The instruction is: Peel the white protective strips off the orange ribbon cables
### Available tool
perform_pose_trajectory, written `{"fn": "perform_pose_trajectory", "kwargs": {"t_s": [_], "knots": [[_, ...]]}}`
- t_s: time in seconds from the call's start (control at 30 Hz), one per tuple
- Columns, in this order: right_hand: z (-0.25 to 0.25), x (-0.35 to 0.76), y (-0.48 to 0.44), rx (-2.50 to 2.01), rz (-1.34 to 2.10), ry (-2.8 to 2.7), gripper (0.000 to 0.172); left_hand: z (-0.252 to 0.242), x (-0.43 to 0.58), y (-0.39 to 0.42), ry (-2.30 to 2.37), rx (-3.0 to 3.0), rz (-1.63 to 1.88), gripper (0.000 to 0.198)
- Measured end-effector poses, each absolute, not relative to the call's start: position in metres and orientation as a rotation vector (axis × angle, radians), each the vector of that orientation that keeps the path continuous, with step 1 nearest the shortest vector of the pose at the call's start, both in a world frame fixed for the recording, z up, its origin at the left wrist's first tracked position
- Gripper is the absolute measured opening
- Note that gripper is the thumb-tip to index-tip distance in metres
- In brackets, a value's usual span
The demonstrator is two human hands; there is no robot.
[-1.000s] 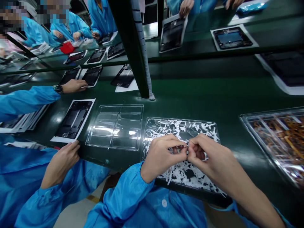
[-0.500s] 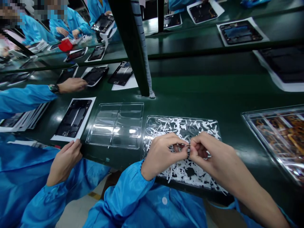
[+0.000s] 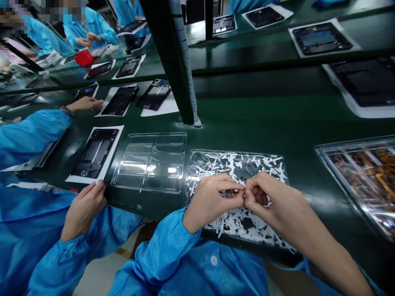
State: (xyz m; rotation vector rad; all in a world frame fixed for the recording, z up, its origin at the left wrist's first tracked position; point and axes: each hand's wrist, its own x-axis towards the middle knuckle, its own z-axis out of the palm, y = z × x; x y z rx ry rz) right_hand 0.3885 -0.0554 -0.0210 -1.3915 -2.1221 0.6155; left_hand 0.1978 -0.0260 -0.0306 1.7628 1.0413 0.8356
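My left hand [image 3: 212,199] and my right hand [image 3: 273,201] meet fingertip to fingertip in front of me. Each is closed in a pinch, thumb against forefinger. Something small and dark sits where the fingertips come together, mostly hidden, and its kind cannot be made out. Directly beneath both hands lies a clear plastic tray [image 3: 197,154] strewn with white paper-like strips [image 3: 237,224]. To its left is another clear plastic tray [image 3: 151,160] with molded compartments, which neither hand touches.
A dark tablet housing [image 3: 97,152] lies on white paper at left, with a co-worker's hand [image 3: 84,209] at its near edge. At right stands a clear tray of orange-brown flex parts [image 3: 375,168]. A dark green post [image 3: 173,61] rises from the bench behind the trays.
My hands keep the same pinch, with only a tiny shift. At left, the co-worker's far hand has drawn back leftward from a tablet housing, which now lies turned on its paper.
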Motion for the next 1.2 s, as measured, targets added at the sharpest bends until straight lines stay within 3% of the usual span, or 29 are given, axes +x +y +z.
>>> {"fn": "perform_pose_trajectory", "kwargs": {"t_s": [0.7,0.9,1.07,1.2], "knots": [[-0.019,0.395,-0.052,-1.425,0.773,-2.036,0.012,-0.034,0.192,-0.026,1.04,1.755,0.81,0.016],[-0.014,0.411,-0.052,-1.418,1.035,-1.776,0.015,-0.027,0.18,-0.022,1.089,1.608,0.75,0.016],[-0.004,0.404,-0.066,-1.409,0.393,-1.967,0.011,-0.02,0.18,-0.022,1.056,1.361,0.804,0.026],[-0.005,0.388,-0.072,-1.248,-0.14,-2.254,0.034,-0.01,0.184,-0.027,0.987,1.298,0.823,0.026]]}}
